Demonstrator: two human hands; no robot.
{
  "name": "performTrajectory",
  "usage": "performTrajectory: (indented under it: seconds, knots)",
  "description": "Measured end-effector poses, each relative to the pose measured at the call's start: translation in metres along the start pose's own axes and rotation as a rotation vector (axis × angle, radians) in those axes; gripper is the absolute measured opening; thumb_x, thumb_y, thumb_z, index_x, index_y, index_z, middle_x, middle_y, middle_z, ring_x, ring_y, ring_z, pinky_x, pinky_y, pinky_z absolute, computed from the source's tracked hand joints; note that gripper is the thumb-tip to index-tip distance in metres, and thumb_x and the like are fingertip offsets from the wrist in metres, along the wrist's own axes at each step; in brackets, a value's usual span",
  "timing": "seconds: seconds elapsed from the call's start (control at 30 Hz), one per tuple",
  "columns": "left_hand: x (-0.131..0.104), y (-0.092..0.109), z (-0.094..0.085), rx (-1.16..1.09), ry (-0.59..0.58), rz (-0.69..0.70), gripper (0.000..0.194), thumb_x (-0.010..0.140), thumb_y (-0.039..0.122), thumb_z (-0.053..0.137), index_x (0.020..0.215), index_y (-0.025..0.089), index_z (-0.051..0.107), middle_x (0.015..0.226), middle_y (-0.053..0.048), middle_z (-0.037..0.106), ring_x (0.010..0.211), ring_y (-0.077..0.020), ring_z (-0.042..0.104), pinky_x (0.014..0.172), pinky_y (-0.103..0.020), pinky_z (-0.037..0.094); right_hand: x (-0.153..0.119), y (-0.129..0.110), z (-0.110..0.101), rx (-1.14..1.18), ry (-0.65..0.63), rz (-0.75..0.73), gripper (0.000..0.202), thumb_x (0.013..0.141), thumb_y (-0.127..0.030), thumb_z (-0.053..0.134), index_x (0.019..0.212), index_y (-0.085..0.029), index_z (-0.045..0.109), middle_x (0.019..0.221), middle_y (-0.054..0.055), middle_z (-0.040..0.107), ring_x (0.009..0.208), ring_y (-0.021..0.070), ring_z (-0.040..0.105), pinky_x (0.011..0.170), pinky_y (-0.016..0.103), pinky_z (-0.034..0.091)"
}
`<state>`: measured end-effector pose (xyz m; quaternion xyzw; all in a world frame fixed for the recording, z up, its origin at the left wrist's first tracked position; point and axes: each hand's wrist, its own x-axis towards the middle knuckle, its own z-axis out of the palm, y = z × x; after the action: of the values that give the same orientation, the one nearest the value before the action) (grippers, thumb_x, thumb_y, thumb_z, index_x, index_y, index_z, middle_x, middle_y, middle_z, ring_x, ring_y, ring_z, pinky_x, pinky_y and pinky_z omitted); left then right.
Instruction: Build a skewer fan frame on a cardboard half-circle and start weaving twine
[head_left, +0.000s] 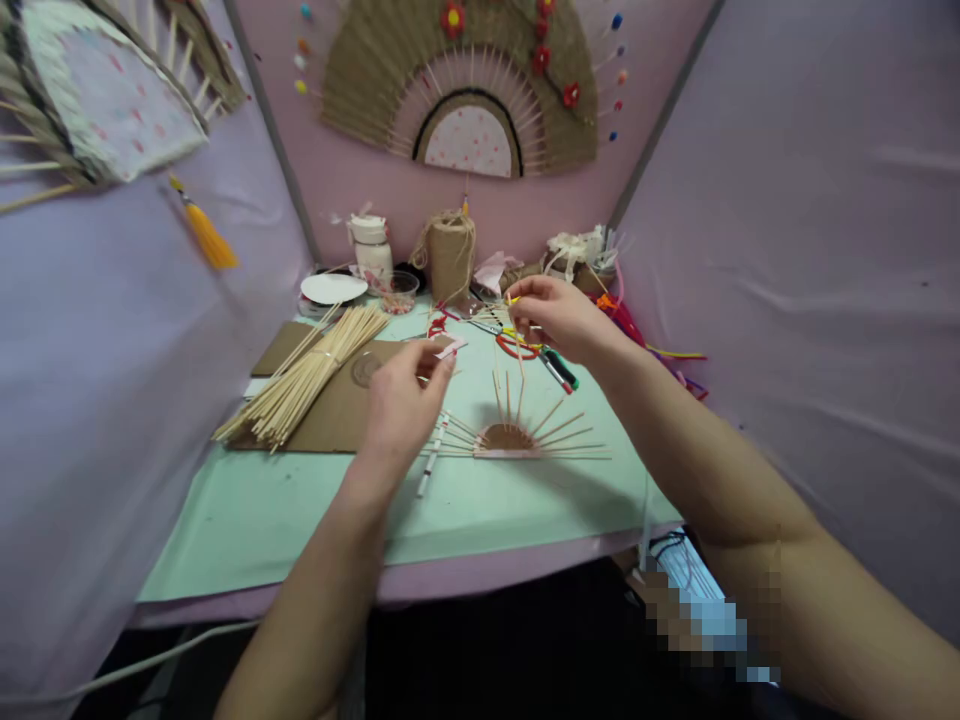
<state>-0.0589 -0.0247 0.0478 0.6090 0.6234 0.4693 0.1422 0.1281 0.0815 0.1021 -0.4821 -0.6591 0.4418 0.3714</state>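
Note:
Between the thumb and fingers of my left hand [405, 395] is a small pale pink strip [452, 347]. My right hand [551, 315] is raised to the right of it, pinching a thin wooden stick [520, 355] that hangs down. Below both hands, a half-round brown cardboard piece [506, 437] lies on the table with thin sticks fanning out from its curved side and a pale strip along its straight edge. A white pen [433, 457] lies just left of this fan.
A bundle of sticks [319, 375] rests on brown cardboard [322, 425] at left. Red-handled scissors [517, 347] and a green marker [561, 368] lie near my right hand. Behind stand a white bottle [371, 252], a twine roll [451, 258] and a clear cup [399, 292].

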Motion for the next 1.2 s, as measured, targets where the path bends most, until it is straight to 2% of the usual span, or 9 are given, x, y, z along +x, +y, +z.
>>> performTrajectory:
  seconds: [0.07,0.13,0.23,0.3,0.47,0.6,0.67,0.8,1.2]
  knots:
    - [-0.035,0.019,0.002,-0.111,-0.092,0.009,0.031,0.086,0.043,0.059,0.107,0.019,0.063,0.092,-0.004,0.072,0.080,-0.0161,0.067,0.077,-0.028,0.052,-0.045,0.010,0.012,0.137,-0.003,-0.096,0.028,0.072,-0.013,0.061,0.099,-0.018,0.055,0.060,-0.007,0.053,0.046,0.0060,0.045,0.043,0.017,0.034]
    - [-0.073,0.025,0.010,-0.194,-0.166,-0.038,0.037,0.086,0.043,0.061,0.114,0.020,0.059,0.093,-0.004,0.072,0.080,-0.0160,0.068,0.077,-0.028,0.053,-0.082,0.029,0.031,0.198,0.013,-0.074,0.027,0.070,-0.018,0.061,0.096,-0.018,0.056,0.059,-0.008,0.052,0.046,0.0067,0.045,0.045,0.019,0.037]
    - [-0.115,0.012,0.029,-0.214,-0.210,-0.113,0.036,0.086,0.037,0.063,0.117,0.021,0.057,0.086,-0.002,0.071,0.073,-0.0153,0.068,0.072,-0.028,0.054,-0.111,0.067,0.060,0.310,0.056,0.066,0.028,0.069,-0.026,0.062,0.095,-0.019,0.054,0.059,-0.009,0.051,0.045,0.0079,0.046,0.045,0.021,0.039]
    - [-0.129,-0.002,0.040,-0.139,-0.196,-0.119,0.029,0.087,0.030,0.061,0.115,0.021,0.059,0.080,-0.001,0.070,0.069,-0.0152,0.067,0.069,-0.028,0.054,-0.117,0.089,0.070,0.286,0.075,0.123,0.030,0.070,-0.030,0.063,0.096,-0.020,0.053,0.059,-0.009,0.053,0.046,0.0093,0.048,0.046,0.022,0.040]
    - [-0.130,-0.024,0.052,0.140,-0.072,0.080,0.019,0.092,0.021,0.052,0.107,0.020,0.064,0.095,-0.006,0.073,0.083,-0.0186,0.068,0.079,-0.032,0.052,-0.117,0.112,0.071,0.015,0.108,0.010,0.026,0.082,-0.034,0.057,0.103,-0.019,0.059,0.082,0.002,0.068,0.073,0.0168,0.064,0.070,0.030,0.051]
    - [-0.125,-0.029,0.055,0.279,-0.026,0.190,0.020,0.094,0.018,0.048,0.104,0.017,0.066,0.089,-0.007,0.072,0.083,-0.0198,0.066,0.078,-0.033,0.050,-0.122,0.117,0.068,-0.356,0.156,-0.209,0.028,0.092,-0.024,0.043,0.110,-0.018,0.064,0.100,0.009,0.067,0.096,0.0217,0.059,0.089,0.036,0.046]
    - [-0.124,-0.030,0.056,0.313,-0.021,0.220,0.020,0.095,0.017,0.047,0.101,0.016,0.066,0.084,-0.007,0.071,0.080,-0.0200,0.063,0.078,-0.033,0.048,-0.124,0.119,0.068,-0.512,0.158,-0.247,0.031,0.093,-0.019,0.041,0.112,-0.018,0.065,0.101,0.010,0.066,0.099,0.0235,0.056,0.090,0.038,0.043]
    - [-0.123,-0.031,0.057,0.358,-0.012,0.261,0.018,0.094,0.015,0.049,0.095,0.015,0.067,0.079,-0.006,0.067,0.077,-0.0204,0.057,0.075,-0.034,0.046,-0.125,0.123,0.071,-0.691,0.139,-0.187,0.034,0.094,-0.016,0.039,0.115,-0.020,0.065,0.105,0.010,0.066,0.100,0.0251,0.052,0.086,0.038,0.039]
    - [-0.124,-0.033,0.061,0.426,-0.019,0.292,0.017,0.091,0.013,0.050,0.088,0.017,0.066,0.077,-0.006,0.061,0.075,-0.0215,0.051,0.074,-0.036,0.044,-0.127,0.120,0.078,-0.810,0.112,-0.159,0.036,0.093,-0.014,0.041,0.120,-0.020,0.063,0.108,0.010,0.061,0.099,0.0259,0.046,0.085,0.039,0.035]
